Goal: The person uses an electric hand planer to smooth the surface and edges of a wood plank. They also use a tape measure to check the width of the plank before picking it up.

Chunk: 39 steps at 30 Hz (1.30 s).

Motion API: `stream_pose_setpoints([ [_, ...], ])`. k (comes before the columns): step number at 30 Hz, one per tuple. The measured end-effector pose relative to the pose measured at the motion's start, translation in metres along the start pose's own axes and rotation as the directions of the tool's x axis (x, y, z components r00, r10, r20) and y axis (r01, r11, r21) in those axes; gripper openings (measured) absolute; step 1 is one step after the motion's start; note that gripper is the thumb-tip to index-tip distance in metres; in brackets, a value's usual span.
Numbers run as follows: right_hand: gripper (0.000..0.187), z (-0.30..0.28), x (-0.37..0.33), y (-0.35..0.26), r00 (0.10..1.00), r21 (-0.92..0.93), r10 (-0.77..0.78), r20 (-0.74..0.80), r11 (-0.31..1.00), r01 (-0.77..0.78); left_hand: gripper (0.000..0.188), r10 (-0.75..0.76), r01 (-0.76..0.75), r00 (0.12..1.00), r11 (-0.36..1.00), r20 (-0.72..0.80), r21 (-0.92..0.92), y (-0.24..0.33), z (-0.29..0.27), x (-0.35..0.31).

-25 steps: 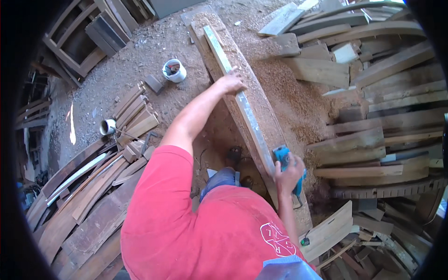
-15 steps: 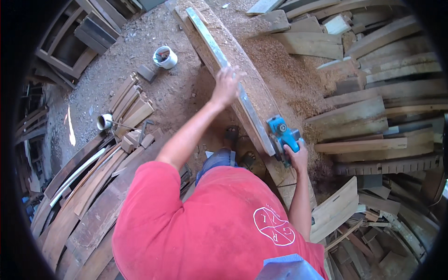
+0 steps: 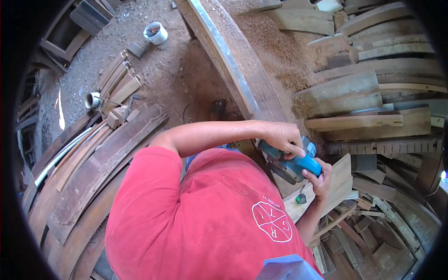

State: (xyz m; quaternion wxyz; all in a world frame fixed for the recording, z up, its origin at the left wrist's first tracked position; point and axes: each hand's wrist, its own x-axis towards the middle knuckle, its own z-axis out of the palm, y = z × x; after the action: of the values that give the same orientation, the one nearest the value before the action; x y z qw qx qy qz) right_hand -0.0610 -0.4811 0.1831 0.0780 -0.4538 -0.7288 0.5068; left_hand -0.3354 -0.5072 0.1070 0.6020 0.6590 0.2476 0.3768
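A blue electric planer is tilted up off the wood, close to my body on the right. My right hand is wrapped round its rear handle. Across my front reaches my left arm, and my left hand is closed over the planer's front part, its fingertips partly hidden. Beyond the planer a long, narrow wooden strip lies along a thick wooden beam, with neither hand touching it.
Wood shavings cover the floor right of the beam. Stacked boards rise on the right, and more planks lie at left. A white bucket with tools stands at far left, with a white can nearer.
My left hand has left the wooden strip and come across to the planer. The planer has been lifted from beside the strip's near end and drawn toward me, tilted, in my right hand.
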Motion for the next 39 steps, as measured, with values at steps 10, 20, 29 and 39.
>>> stream_pose_setpoints([
  [10, 0.040, 0.067, -0.011, -0.002, 0.991, -0.466, -0.017, -0.135, 0.883, -0.048, 0.062, 0.091, 0.135, 0.690, 0.959, -0.718, 0.251, -0.076, 0.064, -0.011],
  [20, 0.042, 0.072, -0.012, 0.022, 0.958, -0.145, 0.253, -0.138, 0.951, -0.272, 0.034, 0.341, 0.692, 0.409, 0.489, -0.847, 0.531, -0.092, 0.034, -0.061],
  [29, 0.038, 0.074, -0.017, 0.030, 0.913, -0.055, 0.367, -0.178, 0.923, -0.381, 0.025, 0.348, 0.628, 0.669, 0.206, -0.656, 0.750, -0.158, 0.021, -0.126],
  [39, 0.047, 0.072, -0.024, 0.039, 0.949, -0.106, 0.266, -0.167, 0.953, -0.285, 0.024, 0.338, 0.630, 0.661, 0.234, -0.670, 0.740, -0.153, 0.021, -0.127],
])
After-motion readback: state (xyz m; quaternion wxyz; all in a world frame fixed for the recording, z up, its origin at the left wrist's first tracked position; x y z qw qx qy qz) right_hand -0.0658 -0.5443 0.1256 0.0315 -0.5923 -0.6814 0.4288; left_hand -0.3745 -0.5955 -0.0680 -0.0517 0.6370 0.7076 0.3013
